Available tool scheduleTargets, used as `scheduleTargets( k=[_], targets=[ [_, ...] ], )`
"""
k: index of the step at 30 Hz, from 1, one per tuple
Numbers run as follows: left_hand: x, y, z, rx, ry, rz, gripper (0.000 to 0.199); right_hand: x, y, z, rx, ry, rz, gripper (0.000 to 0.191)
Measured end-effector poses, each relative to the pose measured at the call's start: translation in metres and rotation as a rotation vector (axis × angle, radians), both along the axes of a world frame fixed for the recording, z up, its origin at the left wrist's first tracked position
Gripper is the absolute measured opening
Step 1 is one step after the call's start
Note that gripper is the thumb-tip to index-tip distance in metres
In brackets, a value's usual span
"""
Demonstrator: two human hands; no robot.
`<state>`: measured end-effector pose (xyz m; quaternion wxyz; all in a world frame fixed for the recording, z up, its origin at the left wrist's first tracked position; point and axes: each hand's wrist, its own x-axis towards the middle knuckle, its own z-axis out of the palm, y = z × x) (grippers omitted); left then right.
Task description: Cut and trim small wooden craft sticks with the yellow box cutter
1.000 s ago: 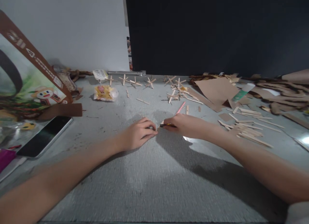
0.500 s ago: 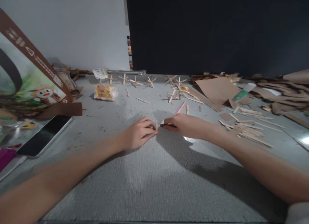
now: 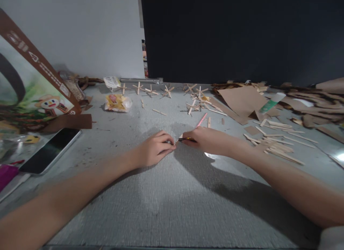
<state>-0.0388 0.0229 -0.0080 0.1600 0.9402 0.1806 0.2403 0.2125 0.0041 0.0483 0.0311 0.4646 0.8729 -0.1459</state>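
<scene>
Near the middle of the grey table, my left hand [image 3: 157,149] rests with its thumb and fingertips pinched on a small wooden stick [image 3: 176,141], mostly hidden by the fingers. My right hand [image 3: 211,140] is closed around a utility knife [image 3: 185,138] with a dark front end and some yellow. The knife's tip points left at the stick, close to my left fingertips; whether it touches the wood cannot be made out. Just beyond my right hand lie a pink patterned rod [image 3: 202,119] and a short flat wooden piece [image 3: 209,122].
Several crossed-stick pieces [image 3: 167,91] stand along the back beside a yellow packet [image 3: 117,103]. On the right are loose wooden sticks [image 3: 285,155], brown cardboard [image 3: 238,101] and a green-and-white tube [image 3: 271,103]. A phone [image 3: 51,151] and a large printed box [image 3: 40,78] occupy the left.
</scene>
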Motion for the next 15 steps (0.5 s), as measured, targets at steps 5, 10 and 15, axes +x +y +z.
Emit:
scheduleTargets(
  k=[5,10,15],
  targets=[
    [-0.0004,0.0009,-0.0013,-0.002,-0.016,-0.01,0.029,0.0004,0.0,0.0,-0.002,-0.013,-0.003,0.031],
    [-0.0004,0.0014,-0.0016,0.026,-0.013,-0.011,0.029,-0.0013,-0.0015,0.0024,-0.003,-0.016,-0.005,0.03],
    [-0.0008,0.0036,-0.0038,0.068,-0.007,-0.035,0.027,-0.0038,0.0002,0.0024,-0.019,-0.044,-0.01,0.032]
  ],
)
